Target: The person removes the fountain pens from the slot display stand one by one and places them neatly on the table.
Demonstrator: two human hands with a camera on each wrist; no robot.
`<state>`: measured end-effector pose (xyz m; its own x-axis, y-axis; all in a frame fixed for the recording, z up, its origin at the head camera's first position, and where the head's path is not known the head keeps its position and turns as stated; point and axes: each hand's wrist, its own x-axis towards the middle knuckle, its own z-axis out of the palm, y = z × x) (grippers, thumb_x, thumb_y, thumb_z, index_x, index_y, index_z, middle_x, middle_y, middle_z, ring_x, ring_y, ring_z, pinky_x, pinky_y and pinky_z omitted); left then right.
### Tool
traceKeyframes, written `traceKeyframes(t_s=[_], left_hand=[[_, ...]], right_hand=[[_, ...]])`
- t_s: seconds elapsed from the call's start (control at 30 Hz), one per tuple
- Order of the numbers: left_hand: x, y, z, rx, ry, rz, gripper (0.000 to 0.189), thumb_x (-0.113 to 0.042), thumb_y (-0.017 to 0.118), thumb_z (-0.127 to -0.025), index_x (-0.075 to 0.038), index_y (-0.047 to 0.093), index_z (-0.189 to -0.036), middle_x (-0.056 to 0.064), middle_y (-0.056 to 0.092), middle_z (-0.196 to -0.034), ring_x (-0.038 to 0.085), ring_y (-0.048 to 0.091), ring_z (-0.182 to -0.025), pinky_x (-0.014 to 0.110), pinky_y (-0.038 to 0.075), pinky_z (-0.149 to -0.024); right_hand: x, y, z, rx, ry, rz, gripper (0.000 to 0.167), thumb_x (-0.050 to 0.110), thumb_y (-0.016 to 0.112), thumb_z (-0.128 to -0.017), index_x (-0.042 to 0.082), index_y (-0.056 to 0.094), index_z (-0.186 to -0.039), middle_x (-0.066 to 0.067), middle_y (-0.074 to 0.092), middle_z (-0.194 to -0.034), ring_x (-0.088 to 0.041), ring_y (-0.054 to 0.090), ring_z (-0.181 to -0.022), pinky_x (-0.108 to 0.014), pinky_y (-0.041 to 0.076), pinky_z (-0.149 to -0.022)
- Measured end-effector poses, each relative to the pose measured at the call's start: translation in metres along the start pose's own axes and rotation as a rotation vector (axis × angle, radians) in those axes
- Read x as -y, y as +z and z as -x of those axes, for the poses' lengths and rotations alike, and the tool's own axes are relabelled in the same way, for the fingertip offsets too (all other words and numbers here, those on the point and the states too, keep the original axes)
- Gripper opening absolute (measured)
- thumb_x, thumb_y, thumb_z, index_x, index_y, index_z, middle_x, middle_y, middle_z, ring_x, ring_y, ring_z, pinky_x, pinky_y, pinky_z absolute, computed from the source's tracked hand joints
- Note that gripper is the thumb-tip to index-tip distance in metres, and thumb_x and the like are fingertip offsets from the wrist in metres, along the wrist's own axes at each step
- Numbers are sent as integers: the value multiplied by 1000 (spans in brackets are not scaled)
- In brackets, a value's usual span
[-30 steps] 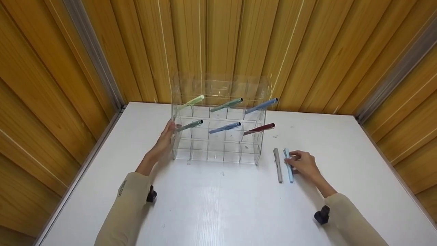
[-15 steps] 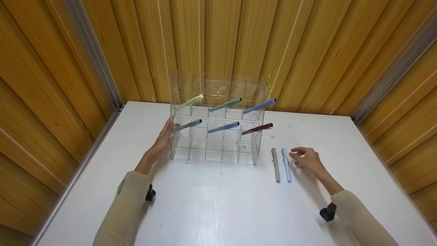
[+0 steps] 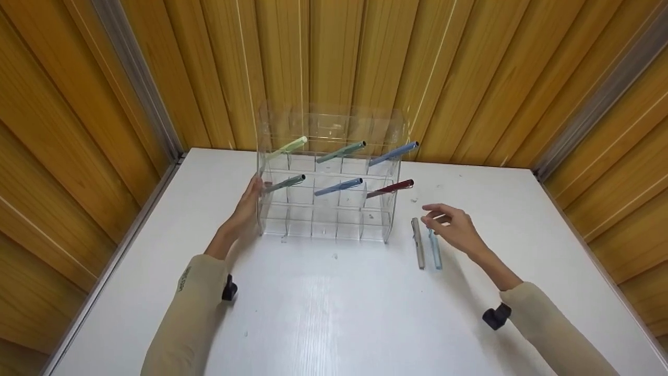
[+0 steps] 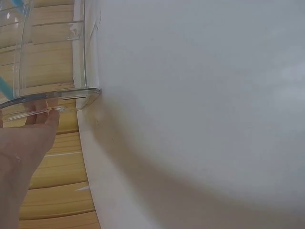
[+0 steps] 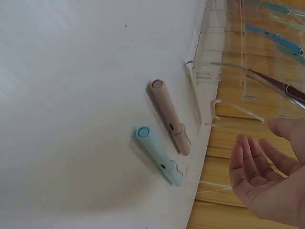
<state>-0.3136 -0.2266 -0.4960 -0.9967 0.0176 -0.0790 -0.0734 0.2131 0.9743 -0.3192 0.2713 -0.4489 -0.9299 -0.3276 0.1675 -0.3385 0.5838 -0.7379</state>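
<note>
A clear acrylic pen rack (image 3: 326, 230) stands on the table, with several pens slanting out of its two upper visible rows. My left hand (image 3: 246, 206) touches the rack's left side wall (image 4: 52, 95); part of its fingers shows through the plastic. My right hand (image 3: 454, 230) hovers by the upper end of a light blue pen (image 3: 435, 253), fingers loosely bent and holding nothing. A grey-brown pen (image 3: 418, 245) lies beside it, to the left. The right wrist view shows both loose pens apart from the hand (image 5: 271, 181).
In the rack's upper row are a pale green pen (image 3: 288, 147), a green pen (image 3: 342, 151) and a blue pen (image 3: 395, 153). Below them sit a dark green pen (image 3: 285, 183), another blue pen (image 3: 339, 186) and a dark red pen (image 3: 390, 188). Wood-look panels (image 3: 334, 52) enclose the table.
My right hand let go of the light blue pen, drew back to the right, then came forward and left above its upper end. The left hand stays at the rack.
</note>
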Motion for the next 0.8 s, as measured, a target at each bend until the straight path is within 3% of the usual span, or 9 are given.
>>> traceKeyframes(t_s=[0.1, 0.33, 0.6, 0.8], left_hand=[[-1, -1, 0, 3, 6, 11, 75, -65, 15, -109, -27, -9, -169, 8, 7, -178, 34, -7, -164, 66, -8, -128], [1, 0, 1, 10, 34, 34, 73, -63, 13, -109, -27, -8, -169, 13, 13, -176, 37, -6, -164, 66, -7, -128], [5, -5, 3, 20, 48, 40, 70, -60, 14, -111, -27, -6, -169, 13, 18, -174, 36, -3, -165, 64, -3, -129], [5, -5, -1, 44, 45, 76, 74, -63, 19, -110, -27, -6, -169, 14, 12, -176, 35, -7, -164, 63, -4, -130]], right_hand=[[13, 3, -1, -6, -21, -32, 39, 16, 68, -104, -2, 63, -138, -21, 73, -116, -28, 73, -100, -14, 56, -75], [32, 12, -9, -55, -3, -171, 49, 12, 68, -103, -2, 53, -148, -25, 67, -128, -6, 71, -97, -22, 61, -80], [42, 29, -22, -83, -6, -284, 51, 7, 67, -102, -3, 51, -149, -28, 64, -130, 4, 69, -93, -22, 62, -80], [51, 38, -28, -95, -13, -348, 46, 10, 69, -102, -3, 55, -144, -28, 64, -130, -1, 70, -93, -20, 61, -78]])
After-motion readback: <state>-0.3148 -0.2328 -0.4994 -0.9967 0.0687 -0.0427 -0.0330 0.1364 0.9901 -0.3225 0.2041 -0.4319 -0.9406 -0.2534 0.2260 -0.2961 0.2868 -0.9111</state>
